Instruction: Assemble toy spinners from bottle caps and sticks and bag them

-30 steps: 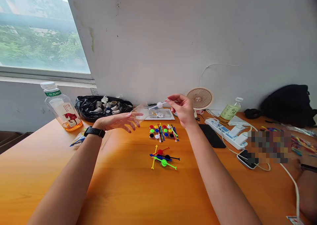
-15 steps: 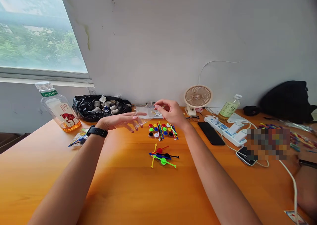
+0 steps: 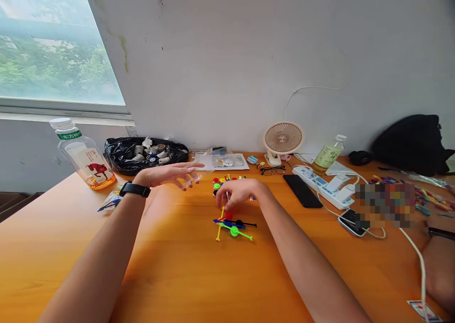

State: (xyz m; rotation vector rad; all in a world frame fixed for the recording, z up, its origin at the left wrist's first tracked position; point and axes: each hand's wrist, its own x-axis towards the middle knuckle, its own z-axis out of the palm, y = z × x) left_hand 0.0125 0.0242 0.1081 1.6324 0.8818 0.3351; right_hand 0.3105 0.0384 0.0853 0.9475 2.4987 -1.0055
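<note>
My left hand, with a dark watch on its wrist, holds a clear plastic bag above the table; the fingers are stretched along the thin film. My right hand is lowered with its fingers bent down and a little apart, just behind a small pile of plastic arrow spinners. In that pile I see a green arrow spinner, a yellow one, a black one, a red one and a blue one. Behind my right hand, small coloured discs and arrows are partly hidden.
Left stand a large tea bottle, a small filled packet and a black bag of grey pieces. At the back are glasses and a fan. A phone and power strip lie right, near another person's arm.
My right hand has let go of the clear plastic bag and moved down and nearer to the arrow spinner pile. My left hand still holds the bag, shifted slightly left.
</note>
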